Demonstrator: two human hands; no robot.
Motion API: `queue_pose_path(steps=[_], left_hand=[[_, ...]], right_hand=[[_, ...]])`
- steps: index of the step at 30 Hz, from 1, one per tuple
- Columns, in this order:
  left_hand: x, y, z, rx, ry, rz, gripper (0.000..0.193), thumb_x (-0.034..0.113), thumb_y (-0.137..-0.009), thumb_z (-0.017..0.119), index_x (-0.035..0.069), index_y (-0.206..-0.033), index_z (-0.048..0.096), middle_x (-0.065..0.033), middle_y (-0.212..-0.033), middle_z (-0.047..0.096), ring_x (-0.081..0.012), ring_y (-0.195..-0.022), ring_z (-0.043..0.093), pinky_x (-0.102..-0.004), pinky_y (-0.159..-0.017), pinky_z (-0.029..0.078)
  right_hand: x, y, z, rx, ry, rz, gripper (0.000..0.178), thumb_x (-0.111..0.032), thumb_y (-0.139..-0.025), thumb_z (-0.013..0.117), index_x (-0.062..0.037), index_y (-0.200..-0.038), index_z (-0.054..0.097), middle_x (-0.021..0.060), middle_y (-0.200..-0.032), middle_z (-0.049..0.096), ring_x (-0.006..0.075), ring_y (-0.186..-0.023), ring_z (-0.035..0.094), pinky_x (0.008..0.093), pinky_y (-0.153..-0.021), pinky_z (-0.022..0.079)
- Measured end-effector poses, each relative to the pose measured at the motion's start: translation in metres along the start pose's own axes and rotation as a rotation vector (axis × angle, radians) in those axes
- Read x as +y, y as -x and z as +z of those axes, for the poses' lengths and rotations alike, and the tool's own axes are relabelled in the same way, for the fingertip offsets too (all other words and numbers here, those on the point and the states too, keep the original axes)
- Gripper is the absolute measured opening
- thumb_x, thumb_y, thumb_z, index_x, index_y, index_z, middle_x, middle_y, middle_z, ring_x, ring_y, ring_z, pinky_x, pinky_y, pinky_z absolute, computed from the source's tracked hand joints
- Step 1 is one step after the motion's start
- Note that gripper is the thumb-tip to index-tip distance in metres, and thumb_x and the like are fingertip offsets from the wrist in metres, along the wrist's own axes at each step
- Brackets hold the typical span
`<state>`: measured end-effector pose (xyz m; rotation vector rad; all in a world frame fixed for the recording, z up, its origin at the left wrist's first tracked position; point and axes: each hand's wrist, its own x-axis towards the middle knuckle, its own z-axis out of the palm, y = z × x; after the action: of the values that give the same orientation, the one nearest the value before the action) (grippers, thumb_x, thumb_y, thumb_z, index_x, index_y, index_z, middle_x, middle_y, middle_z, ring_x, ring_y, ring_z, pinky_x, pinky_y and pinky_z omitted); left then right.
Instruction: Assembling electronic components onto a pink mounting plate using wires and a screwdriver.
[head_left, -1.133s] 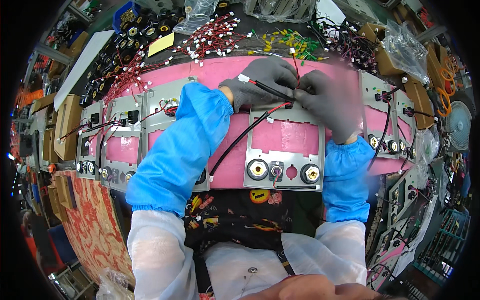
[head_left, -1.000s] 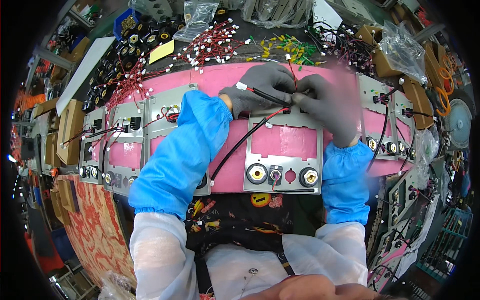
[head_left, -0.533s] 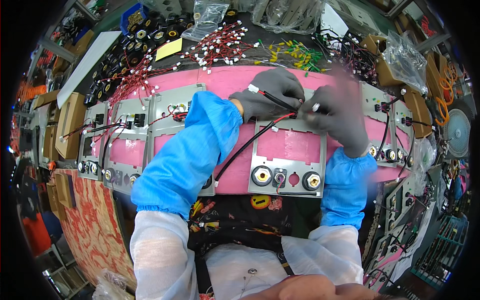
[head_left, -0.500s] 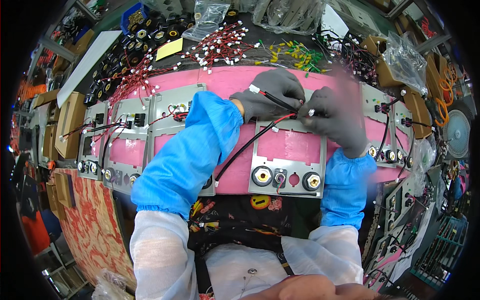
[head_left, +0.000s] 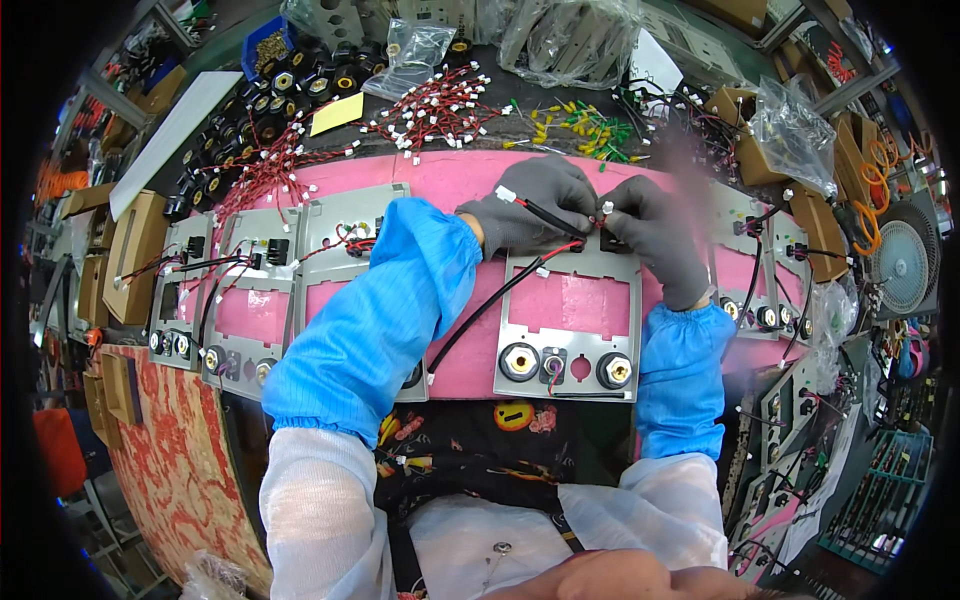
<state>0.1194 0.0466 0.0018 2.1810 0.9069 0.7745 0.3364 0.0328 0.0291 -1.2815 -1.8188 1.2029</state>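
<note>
Pinches a small white connector between the fingers of the right hand, near the 12 o'clock end of the grey panel, with the left hand curled at 9 o'clock, grip not discernible.

A: Legible text, labels, numbers?
B: None readable. Yellow slip: no lettering can be made out. White sheet at the bench's far side: likewise.
A: Yellow patch on the dark patterned cloth?
B: Dark marks, too small to read.
A: Grey panel, centre?
B: No markings resolved at this size.
</note>
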Motion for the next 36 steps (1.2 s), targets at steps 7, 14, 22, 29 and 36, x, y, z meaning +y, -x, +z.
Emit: queue_pose_path(steps=[7, 14, 22, 29, 36], left_hand=[[-0.001, 0.002, 0.002, 0.023, -0.036, 0.014, 0.022, 0.022, -0.075, 0.073, 0.006, -0.09, 0.072, -0.0088, -0.1, 0.068, -0.0254, -0.099, 0.061, -0.0359, -0.088, 0.049], [-0.006, 0.002, 0.004, 0.033, -0.022, 0.05, 0.022, 0.021, -0.075, 0.074, 0.007, -0.091, 0.072, -0.0081, -0.101, 0.068, -0.0249, -0.101, 0.061, -0.0362, -0.089, 0.049], [0.001, 0.001, 0.0, 0.003, -0.132, 0.081, 0.021, 0.023, -0.082, 0.068, 0.005, -0.092, 0.069, -0.0121, -0.1, 0.066, -0.0279, -0.1, 0.06, -0.0376, -0.088, 0.048], [0.008, -0.003, 0.004, 0.038, -0.114, -0.075, 0.039, 0.042, -0.088, 0.061, 0.003, -0.092, 0.069, -0.0147, -0.098, 0.065, -0.0315, -0.097, 0.061, -0.0392, -0.087, 0.049], [0.002, 0.0, 0.003, 0.037, -0.154, -0.015, 0.029, 0.031, -0.087, 0.06, 0.003, -0.092, 0.069, -0.0141, -0.099, 0.064, -0.0313, -0.097, 0.06, -0.0396, -0.087, 0.048]], right_hand=[[0.0, -0.003, -0.003, -0.026, 0.139, -0.049, 0.012, -0.009, -0.073, 0.07, 0.0009, -0.079, 0.069, 0.0085, -0.081, 0.059, 0.0196, -0.07, 0.061, 0.0334, -0.063, 0.048], [-0.014, -0.001, -0.003, -0.043, 0.218, -0.022, 0.012, -0.009, -0.073, 0.068, 0.0007, -0.079, 0.068, 0.0065, -0.08, 0.059, 0.0164, -0.067, 0.058, 0.0314, -0.059, 0.046], [-0.008, 0.001, -0.009, -0.077, 0.024, 0.0, 0.013, -0.011, -0.084, 0.067, -0.0006, -0.092, 0.067, 0.0038, -0.084, 0.063, 0.0096, -0.066, 0.056, 0.0269, -0.057, 0.046], [0.001, -0.019, -0.021, -0.23, 0.204, 0.01, 0.016, -0.012, -0.08, 0.069, 0.0001, -0.09, 0.069, 0.0047, -0.077, 0.064, 0.0108, -0.065, 0.058, 0.0274, -0.055, 0.047], [-0.04, -0.021, -0.02, -0.348, 0.396, 0.007, 0.018, -0.013, -0.078, 0.069, 0.0014, -0.088, 0.071, 0.0088, -0.073, 0.067, 0.0145, -0.062, 0.06, 0.0321, -0.058, 0.049]])
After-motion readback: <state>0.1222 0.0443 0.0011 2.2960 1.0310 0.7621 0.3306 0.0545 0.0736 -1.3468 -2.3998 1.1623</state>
